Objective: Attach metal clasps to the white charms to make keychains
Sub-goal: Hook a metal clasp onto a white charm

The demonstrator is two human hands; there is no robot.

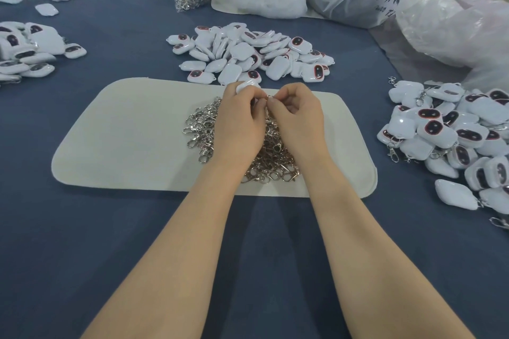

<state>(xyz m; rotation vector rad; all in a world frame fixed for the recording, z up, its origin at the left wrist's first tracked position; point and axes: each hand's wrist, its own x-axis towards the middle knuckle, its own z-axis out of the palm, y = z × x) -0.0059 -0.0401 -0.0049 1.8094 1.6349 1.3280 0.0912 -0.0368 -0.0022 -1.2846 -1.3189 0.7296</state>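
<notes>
White charm [243,87] sits gripped in the left hand [238,121]; the right hand [296,115] pinches a clasp [268,98] above the clasp heap [202,129].

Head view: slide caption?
Keychain assembly: left hand holds a white charm, right hand pinches a metal clasp over the clasp pile on a mat.

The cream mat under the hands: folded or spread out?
Spread out: the cream mat lies flat on the blue tablecloth, rounded corners showing, clasp pile on top.
</notes>
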